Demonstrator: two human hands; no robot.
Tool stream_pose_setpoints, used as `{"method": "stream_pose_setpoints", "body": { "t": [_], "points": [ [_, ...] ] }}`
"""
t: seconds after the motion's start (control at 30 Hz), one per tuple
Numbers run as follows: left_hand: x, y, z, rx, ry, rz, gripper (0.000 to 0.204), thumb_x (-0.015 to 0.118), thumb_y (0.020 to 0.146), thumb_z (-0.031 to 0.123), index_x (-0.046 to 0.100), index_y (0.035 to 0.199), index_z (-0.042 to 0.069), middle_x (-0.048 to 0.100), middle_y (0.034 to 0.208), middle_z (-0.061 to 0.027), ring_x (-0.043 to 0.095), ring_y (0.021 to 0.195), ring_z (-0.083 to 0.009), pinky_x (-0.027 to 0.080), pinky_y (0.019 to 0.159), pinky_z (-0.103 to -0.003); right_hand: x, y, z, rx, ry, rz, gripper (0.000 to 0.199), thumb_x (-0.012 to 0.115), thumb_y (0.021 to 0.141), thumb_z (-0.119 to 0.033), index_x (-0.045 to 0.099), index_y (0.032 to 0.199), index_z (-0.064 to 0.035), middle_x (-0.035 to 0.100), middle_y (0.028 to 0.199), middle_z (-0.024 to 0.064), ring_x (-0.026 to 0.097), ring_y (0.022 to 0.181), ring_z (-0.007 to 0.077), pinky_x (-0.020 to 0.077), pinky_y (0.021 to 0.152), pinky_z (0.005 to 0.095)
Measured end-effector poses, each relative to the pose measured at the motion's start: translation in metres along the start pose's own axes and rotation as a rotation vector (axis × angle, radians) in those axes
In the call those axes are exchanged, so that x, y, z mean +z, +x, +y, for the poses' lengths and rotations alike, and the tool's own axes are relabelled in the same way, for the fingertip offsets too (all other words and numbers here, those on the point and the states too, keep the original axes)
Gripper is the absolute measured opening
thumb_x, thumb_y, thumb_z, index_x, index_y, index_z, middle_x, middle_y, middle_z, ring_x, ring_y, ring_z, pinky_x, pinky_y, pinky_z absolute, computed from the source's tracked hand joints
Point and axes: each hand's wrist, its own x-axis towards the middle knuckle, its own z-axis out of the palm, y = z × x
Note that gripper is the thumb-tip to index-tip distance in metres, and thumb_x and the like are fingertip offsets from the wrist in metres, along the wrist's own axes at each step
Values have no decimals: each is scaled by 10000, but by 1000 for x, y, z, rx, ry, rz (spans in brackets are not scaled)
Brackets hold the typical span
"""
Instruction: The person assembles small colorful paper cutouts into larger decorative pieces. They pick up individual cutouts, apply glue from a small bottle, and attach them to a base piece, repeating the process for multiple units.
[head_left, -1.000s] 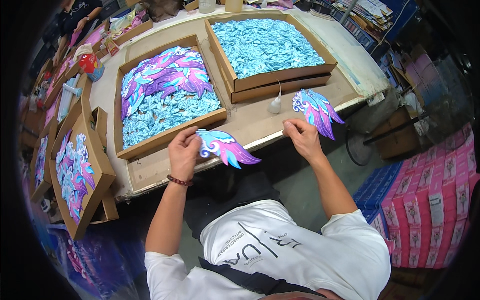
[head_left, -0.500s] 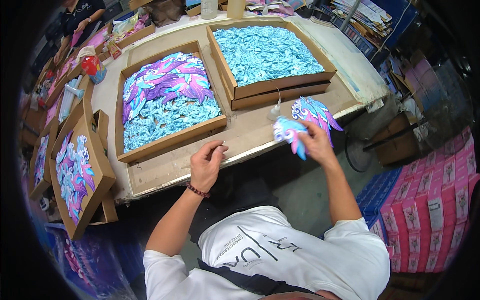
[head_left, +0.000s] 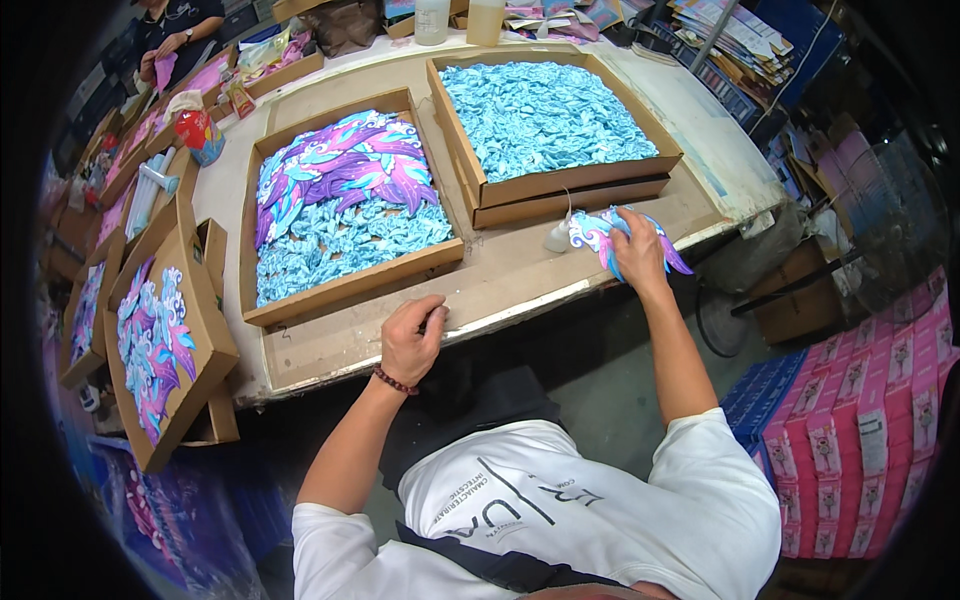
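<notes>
My right hand [head_left: 639,252] is closed on a wing-shaped cutout [head_left: 604,233] in purple, pink and blue with white swirls, down at the table's front edge. Purple tips [head_left: 678,258] of the printed shape stick out past my fingers; how many pieces lie under the hand cannot be told. Beside it stands a small white squeeze bottle [head_left: 559,236] with a thin nozzle. My left hand [head_left: 412,338] rests at the table edge with curled fingers, thumb against forefinger. Whatever might be between those fingertips is hidden.
A cardboard tray [head_left: 355,286] holds purple cutouts over crinkled light-blue pieces. Right of it, stacked trays [head_left: 572,186] carry more blue pieces. Tilted boxes [head_left: 203,385] with cutouts stand at left. Pink cartons [head_left: 850,430] are piled at lower right. Another person [head_left: 178,40] works at far left.
My right hand has lowered the cutout from above the edge onto the spot where another cutout lay. My left hand stays nearly in place. The other person's hands have come up.
</notes>
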Motion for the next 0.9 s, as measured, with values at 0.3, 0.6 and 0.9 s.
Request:
{"method": "stream_pose_setpoints", "body": {
  "t": [0.3,0.6,0.9],
  "points": [
    [0,5,10,2,-8,-23,112,596,877,-15,649,974,-29,681,821,-121,671,726,-187,528,649,-274,22,-18,-56,44,290,-158,488,725,768,-171,587,1191,29,635,1081,190,640,802,281,517,741,379],
    [-14,146,62,420,262,-40,168,667,812,-9,664,979,11,673,897,-138,644,846,-298,507,740,-350,52,-21,-54,133,456,15,349,729,776,-176,641,1076,-20,599,671,94,556,562,190,461,577,334],
    [76,282,51,75,521,-817,528,708,788,211,574,1288,108,624,1198,-186,597,1105,-336,472,980,-395,56,-26,-47,164,515,66,281,719,791,-170,640,1033,-50,638,758,94,580,554,172,480,564,322]
  ]
}}
